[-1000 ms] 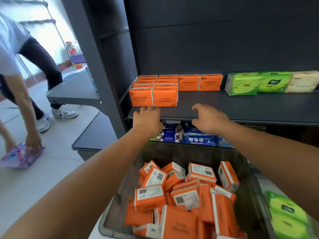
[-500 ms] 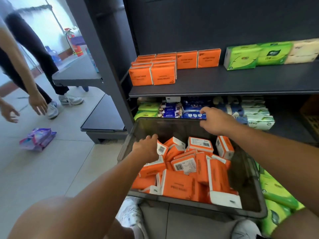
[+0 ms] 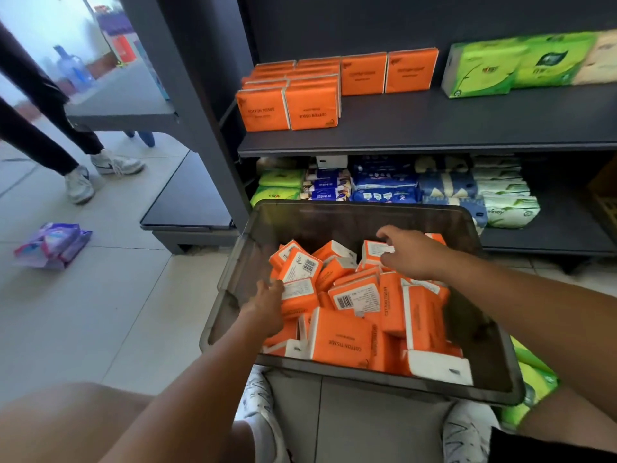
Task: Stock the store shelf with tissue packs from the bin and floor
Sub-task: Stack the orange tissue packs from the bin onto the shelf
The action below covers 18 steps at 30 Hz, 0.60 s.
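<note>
- Head view, bin: a grey bin (image 3: pixel 233 279) stands on the floor before the shelf (image 3: pixel 467 125), between the wearer's two white shoes (image 3: pixel 263 412). It holds a loose heap of orange tissue packs (image 3: pixel 344 339), lying flat, tilted and on edge.
- Head view, left hand: the left hand (image 3: pixel 267 307) reaches over the bin's left wall and touches the left edge of a labelled pack (image 3: pixel 298 295). Its fingers are hidden behind the hand, so whether they close on the pack cannot be told.
- Head view, right hand: the right hand (image 3: pixel 410 253) is at the far side of the heap, with fingers and thumb pinching a rear pack (image 3: pixel 375 252).
- Head view, shelf: orange packs (image 3: pixel 287 105) stand in rows at the left end of the upper board, with green packs (image 3: pixel 494 68) to their right. Blue packs (image 3: pixel 384 188) fill the lower level.
- Head view, floor: a purple pack (image 3: pixel 53 243) lies on the tiles at left, near another person's shoes (image 3: pixel 78 185). Green floor packs (image 3: pixel 534 379) lie just beside the bin's right wall.
</note>
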Motion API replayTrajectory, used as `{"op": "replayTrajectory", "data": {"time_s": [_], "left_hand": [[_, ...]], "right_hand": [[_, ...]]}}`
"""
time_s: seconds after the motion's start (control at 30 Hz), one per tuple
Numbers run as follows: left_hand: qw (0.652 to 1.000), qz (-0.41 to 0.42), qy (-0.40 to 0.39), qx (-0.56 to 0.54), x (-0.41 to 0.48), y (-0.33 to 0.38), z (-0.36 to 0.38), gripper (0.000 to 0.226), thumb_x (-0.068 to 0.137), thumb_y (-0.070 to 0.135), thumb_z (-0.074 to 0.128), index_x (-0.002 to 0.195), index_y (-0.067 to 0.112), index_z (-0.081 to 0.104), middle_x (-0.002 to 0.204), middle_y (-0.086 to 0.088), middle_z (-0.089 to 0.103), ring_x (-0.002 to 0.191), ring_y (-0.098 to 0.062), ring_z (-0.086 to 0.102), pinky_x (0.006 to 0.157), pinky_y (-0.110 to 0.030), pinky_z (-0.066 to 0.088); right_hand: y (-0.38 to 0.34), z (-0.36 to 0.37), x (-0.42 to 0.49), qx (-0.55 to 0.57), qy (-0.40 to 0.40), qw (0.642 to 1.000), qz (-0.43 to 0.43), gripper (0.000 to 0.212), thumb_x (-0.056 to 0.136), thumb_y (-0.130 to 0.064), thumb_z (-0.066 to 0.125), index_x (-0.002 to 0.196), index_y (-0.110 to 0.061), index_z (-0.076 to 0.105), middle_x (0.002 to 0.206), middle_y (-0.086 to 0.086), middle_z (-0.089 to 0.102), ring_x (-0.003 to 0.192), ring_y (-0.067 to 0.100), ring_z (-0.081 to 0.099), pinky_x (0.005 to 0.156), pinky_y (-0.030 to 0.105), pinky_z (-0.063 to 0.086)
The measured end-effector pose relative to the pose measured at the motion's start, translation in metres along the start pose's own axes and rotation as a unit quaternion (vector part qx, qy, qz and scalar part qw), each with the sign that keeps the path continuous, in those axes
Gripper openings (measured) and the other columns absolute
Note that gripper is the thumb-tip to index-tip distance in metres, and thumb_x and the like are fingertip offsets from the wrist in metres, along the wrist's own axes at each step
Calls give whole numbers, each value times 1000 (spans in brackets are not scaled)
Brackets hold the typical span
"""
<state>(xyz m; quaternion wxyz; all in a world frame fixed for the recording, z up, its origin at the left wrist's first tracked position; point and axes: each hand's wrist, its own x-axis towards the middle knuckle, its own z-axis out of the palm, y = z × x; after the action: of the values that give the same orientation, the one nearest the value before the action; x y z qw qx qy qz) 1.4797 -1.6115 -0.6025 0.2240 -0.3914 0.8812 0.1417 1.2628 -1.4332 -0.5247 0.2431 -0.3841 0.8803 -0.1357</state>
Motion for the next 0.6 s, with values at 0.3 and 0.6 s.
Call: {"op": "replayTrajectory", "data": {"time_s": [0.3, 0.6], "left_hand": [[942, 1, 105, -319, 4, 17, -35, 50, 88, 23, 65, 133, 17, 45, 121, -8, 57, 101, -25, 60, 77, -33, 51], [844, -12, 154, -514, 0, 18, -67, 39, 94, 32, 60, 128, 18, 47, 119, -4, 59, 104, -21, 59, 83, -39, 52]], "right_hand": [[-12, 10, -13, -42, -76, 995, -53, 45, 93, -29, 60, 137, -29, 50, 132, 0, 59, 104, 14, 61, 88, 34, 55], [-25, 45, -23, -64, -160, 981, -95, 61, 88, -42, 69, 142, -26, 46, 139, 0, 53, 119, 18, 55, 99, 34, 48]]}}
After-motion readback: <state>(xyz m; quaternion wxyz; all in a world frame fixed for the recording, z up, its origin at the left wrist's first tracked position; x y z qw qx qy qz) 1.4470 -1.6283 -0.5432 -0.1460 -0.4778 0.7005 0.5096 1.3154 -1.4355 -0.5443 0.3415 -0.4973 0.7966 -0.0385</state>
